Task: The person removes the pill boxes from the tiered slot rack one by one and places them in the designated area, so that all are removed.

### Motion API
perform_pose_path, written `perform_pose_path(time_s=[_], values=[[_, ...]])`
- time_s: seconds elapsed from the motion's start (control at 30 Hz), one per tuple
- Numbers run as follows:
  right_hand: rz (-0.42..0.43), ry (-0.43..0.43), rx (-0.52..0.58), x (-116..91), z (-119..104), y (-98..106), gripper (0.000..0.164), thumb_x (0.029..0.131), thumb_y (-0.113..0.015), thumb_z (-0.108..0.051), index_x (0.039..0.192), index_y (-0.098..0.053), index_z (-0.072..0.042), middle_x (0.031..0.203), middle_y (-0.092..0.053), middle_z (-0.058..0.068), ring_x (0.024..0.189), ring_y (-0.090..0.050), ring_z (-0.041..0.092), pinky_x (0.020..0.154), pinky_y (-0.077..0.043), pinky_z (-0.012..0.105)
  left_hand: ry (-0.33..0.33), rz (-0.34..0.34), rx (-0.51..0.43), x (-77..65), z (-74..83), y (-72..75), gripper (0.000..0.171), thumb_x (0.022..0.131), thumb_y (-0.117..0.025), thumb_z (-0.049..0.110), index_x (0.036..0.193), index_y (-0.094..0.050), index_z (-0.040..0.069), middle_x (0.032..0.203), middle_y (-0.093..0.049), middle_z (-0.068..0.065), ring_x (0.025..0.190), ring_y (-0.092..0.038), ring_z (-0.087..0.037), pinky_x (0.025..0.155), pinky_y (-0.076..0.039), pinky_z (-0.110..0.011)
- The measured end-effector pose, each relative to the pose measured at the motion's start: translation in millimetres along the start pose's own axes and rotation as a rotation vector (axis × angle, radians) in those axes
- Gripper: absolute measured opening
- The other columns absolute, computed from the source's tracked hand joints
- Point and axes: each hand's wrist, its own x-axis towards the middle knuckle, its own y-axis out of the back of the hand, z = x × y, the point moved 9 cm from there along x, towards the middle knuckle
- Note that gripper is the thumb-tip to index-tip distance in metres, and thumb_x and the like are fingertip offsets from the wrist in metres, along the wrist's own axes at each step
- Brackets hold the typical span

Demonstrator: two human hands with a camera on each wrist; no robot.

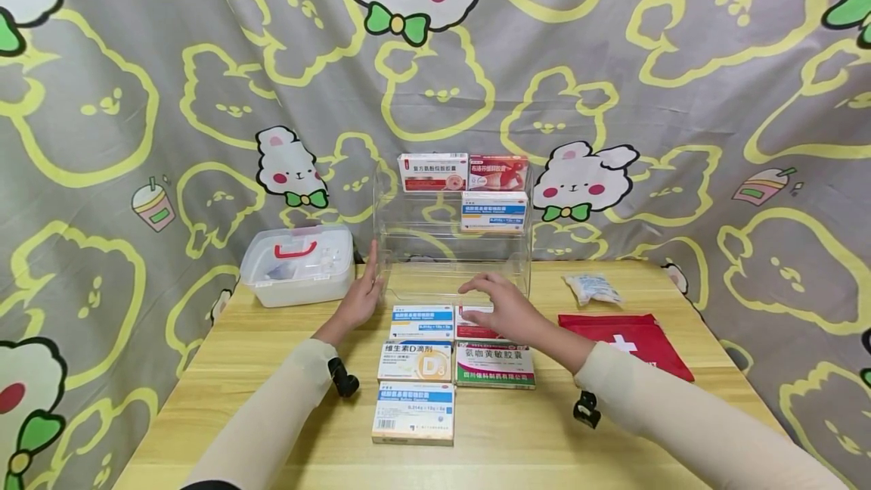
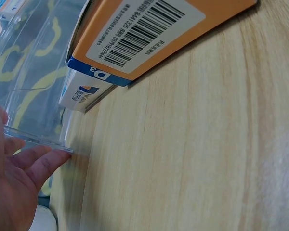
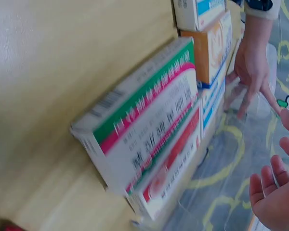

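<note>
A clear plastic display rack (image 1: 457,255) stands at the back of the table. My left hand (image 1: 361,302) is at its left side, fingers extended, touching the rack's edge (image 2: 38,139) in the left wrist view. The right hand (image 1: 506,314) hovers before the rack, fingers loosely bent and holding nothing, over a red-and-white medicine box (image 1: 472,332) that it partly hides. Around that box lie a blue-and-white medicine box (image 1: 422,322), a vitamin D box (image 1: 413,361), a green-and-white medicine box (image 1: 495,365) and another blue-and-white box (image 1: 413,414) in front.
On the rack's top tier sit a white-and-red box (image 1: 433,172) and a red box (image 1: 499,174). One tier lower is a blue-and-white box (image 1: 494,212). A lidded plastic case (image 1: 299,267) stands left; a white packet (image 1: 593,289) and red pouch (image 1: 646,342) lie right.
</note>
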Motion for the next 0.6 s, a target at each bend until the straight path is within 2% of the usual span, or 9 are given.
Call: perform_pose_path(time_s=[0.13, 0.2, 0.27, 0.33, 0.4, 0.47, 0.5, 0.53, 0.6], values=[[0.017, 0.000, -0.035, 7.4, 1.5, 12.2, 0.038, 0.093, -0.080, -0.024, 0.128, -0.069, -0.018, 0.127, -0.059, 0.005, 0.127, -0.057, 0.032, 0.103, -0.050, 0.053, 0.002, -0.003, -0.008, 0.2, -1.3, -0.3, 0.085, 0.111, -0.042, 0.011, 0.163, 0.019, 0.037, 0.168, -0.020, -0.021, 0.134, -0.051, -0.048, 0.098, -0.045, -0.060], [0.027, 0.011, -0.047, 11.6, 0.8, 18.2, 0.039, 0.093, -0.080, -0.024, 0.129, -0.069, -0.018, 0.127, -0.059, 0.005, 0.127, -0.057, 0.032, 0.104, -0.050, 0.054, 0.003, -0.003, -0.013, 0.2, -1.6, -0.4, 0.084, 0.111, -0.043, 0.011, 0.163, 0.019, 0.038, 0.168, -0.020, -0.022, 0.141, -0.044, -0.047, 0.103, -0.044, -0.061], [0.037, 0.022, -0.060, 16.4, -0.4, 24.3, 0.040, 0.093, -0.080, -0.025, 0.130, -0.069, -0.017, 0.127, -0.059, 0.006, 0.126, -0.057, 0.031, 0.104, -0.050, 0.054, -0.001, -0.001, -0.007, 0.0, -1.7, -0.3, 0.084, 0.111, -0.042, 0.011, 0.163, 0.018, 0.036, 0.167, -0.021, -0.023, 0.142, -0.042, -0.048, 0.106, -0.043, -0.062], [0.049, 0.038, -0.074, 21.8, -2.1, 30.4, 0.041, 0.093, -0.080, -0.025, 0.131, -0.069, -0.015, 0.128, -0.060, 0.008, 0.124, -0.058, 0.031, 0.102, -0.050, 0.053, 0.001, 0.004, -0.002, -0.1, -1.6, -0.3, 0.084, 0.111, -0.042, 0.011, 0.163, 0.018, 0.037, 0.166, -0.023, -0.024, 0.124, -0.058, -0.049, 0.099, -0.047, -0.061], [0.064, 0.045, -0.085, 27.3, -3.8, 37.1, 0.042, 0.093, -0.080, -0.025, 0.131, -0.068, -0.013, 0.128, -0.061, 0.009, 0.122, -0.059, 0.031, 0.102, -0.051, 0.052, 0.001, 0.012, 0.008, -0.2, -1.4, -0.1, 0.084, 0.111, -0.043, 0.011, 0.163, 0.018, 0.037, 0.165, -0.025, -0.026, 0.089, -0.066, -0.044, 0.084, -0.051, -0.056], [0.077, 0.053, -0.092, 33.5, -5.3, 43.7, 0.043, 0.093, -0.080, -0.024, 0.131, -0.068, -0.010, 0.130, -0.062, 0.011, 0.122, -0.060, 0.032, 0.102, -0.050, 0.052, 0.003, 0.016, 0.013, -0.1, -1.4, -0.2, 0.085, 0.110, -0.043, 0.010, 0.163, 0.018, 0.040, 0.164, -0.027, -0.027, 0.060, -0.052, -0.032, 0.070, -0.047, -0.049], [0.086, 0.056, -0.101, 36.7, -5.7, 47.2, 0.043, 0.093, -0.080, -0.024, 0.131, -0.067, -0.009, 0.131, -0.063, 0.010, 0.123, -0.060, 0.032, 0.103, -0.050, 0.052, 0.007, 0.018, 0.011, 0.0, -1.8, -0.2, 0.085, 0.111, -0.043, 0.011, 0.162, 0.018, 0.042, 0.164, -0.027, -0.027, 0.054, -0.042, -0.028, 0.065, -0.043, -0.047], [0.090, 0.057, -0.101, 39.9, -5.9, 50.6, 0.044, 0.093, -0.079, -0.024, 0.132, -0.067, -0.008, 0.132, -0.063, 0.011, 0.124, -0.059, 0.032, 0.104, -0.049, 0.052, 0.005, 0.018, 0.018, 0.1, -1.9, -0.1, 0.085, 0.111, -0.043, 0.012, 0.162, 0.018, 0.042, 0.164, -0.027, -0.027, 0.054, -0.041, -0.026, 0.065, -0.042, -0.046], [0.104, 0.057, -0.104, 46.2, -6.3, 58.3, 0.046, 0.094, -0.079, -0.024, 0.134, -0.065, -0.007, 0.135, -0.063, 0.011, 0.127, -0.058, 0.032, 0.106, -0.048, 0.052, 0.005, 0.017, 0.025, 0.3, -1.6, -0.1, 0.084, 0.111, -0.042, 0.013, 0.162, 0.018, 0.041, 0.164, -0.027, -0.027, 0.062, -0.051, -0.027, 0.069, -0.044, -0.046]])
